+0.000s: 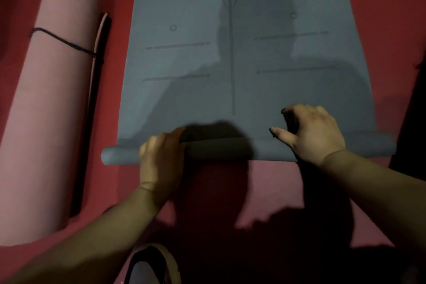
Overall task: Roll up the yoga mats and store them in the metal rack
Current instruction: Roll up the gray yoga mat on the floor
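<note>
Two yoga mats lie on your red carpeted floor [265, 180], one finished, one barely begun.
At 9 o'clock the pink foam yoga mat [46, 110] lies rolled into a thick cylinder, with a thin black cord [62, 41] tied round its far part. From 12 o'clock down to centre, the flat slate-grey rubber yoga mat [230, 53] stretches toward you, its near end wound into a slim roll [219, 148] lying crosswise at 6 o'clock. Your left hand [161, 157], at 7 o'clock, wraps its fingers over that roll. Your right hand [315, 134], at 3 o'clock, rests its heel on the roll, fingers bent down onto the flat sheet, thumb pointing left.
</note>
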A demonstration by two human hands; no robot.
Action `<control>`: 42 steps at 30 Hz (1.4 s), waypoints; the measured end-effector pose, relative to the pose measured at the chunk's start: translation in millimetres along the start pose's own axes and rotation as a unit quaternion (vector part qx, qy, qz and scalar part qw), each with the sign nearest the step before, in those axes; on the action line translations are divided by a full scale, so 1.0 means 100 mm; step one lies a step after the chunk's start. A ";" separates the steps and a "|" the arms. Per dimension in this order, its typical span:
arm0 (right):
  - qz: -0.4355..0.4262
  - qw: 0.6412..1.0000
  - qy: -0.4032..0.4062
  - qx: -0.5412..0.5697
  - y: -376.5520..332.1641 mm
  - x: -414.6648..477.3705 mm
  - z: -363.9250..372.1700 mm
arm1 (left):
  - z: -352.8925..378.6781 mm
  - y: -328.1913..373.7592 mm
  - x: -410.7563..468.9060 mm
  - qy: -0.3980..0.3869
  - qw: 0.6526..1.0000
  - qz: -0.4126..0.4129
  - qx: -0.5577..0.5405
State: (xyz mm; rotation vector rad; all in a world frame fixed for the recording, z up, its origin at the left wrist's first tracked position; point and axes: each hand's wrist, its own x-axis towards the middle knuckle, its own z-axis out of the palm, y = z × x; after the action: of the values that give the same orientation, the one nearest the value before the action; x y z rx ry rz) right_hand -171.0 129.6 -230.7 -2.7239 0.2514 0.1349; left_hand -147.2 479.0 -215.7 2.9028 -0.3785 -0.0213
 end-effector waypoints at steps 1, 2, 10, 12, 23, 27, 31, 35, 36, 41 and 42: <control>0.000 1.000 0.001 -0.003 0.00 0.01 0.00 | 0.02 0.00 -0.06 0.007 1.000 0.023 0.006; 0.002 1.000 -0.002 -0.007 0.01 0.02 -0.01 | 0.04 -0.01 -0.09 0.007 0.999 0.046 0.022; -0.091 0.989 0.101 -0.056 -0.10 -0.16 -0.15 | -0.04 -0.04 0.39 -0.127 0.989 0.054 0.048; -0.119 0.982 0.120 -0.081 -0.08 -0.33 -0.16 | -0.06 -0.05 0.53 -0.153 0.988 0.034 0.007; -0.121 0.986 0.080 -0.081 -0.01 0.16 -0.07 | -0.01 0.28 0.51 0.004 0.998 -0.067 0.014; -0.100 0.991 0.057 -0.068 -0.01 0.23 -0.06 | 0.08 0.21 0.34 0.005 0.997 0.039 0.060; -0.075 0.993 0.052 -0.073 -0.03 0.27 -0.06 | 0.04 0.18 0.57 -0.032 0.993 0.064 0.098; -0.090 0.986 0.108 -0.090 -0.08 0.21 -0.09 | 0.02 0.14 0.76 -0.079 0.988 0.081 0.104; -0.093 0.983 0.122 -0.099 -0.09 0.18 -0.10 | 0.01 0.13 0.81 -0.093 0.987 0.083 0.105; -0.130 0.974 0.133 -0.127 -0.05 -0.05 -0.03 | 0.00 0.11 1.02 -0.204 0.973 0.073 0.084; -0.117 0.977 0.127 -0.126 -0.04 -0.01 -0.03 | 0.01 0.11 1.00 -0.193 0.975 0.070 0.082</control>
State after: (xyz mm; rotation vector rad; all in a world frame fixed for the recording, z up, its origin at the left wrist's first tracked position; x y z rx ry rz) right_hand -170.7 132.7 -226.6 -2.9949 -0.0217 -0.2687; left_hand -53.2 442.9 -212.5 3.0169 -0.6787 -0.5621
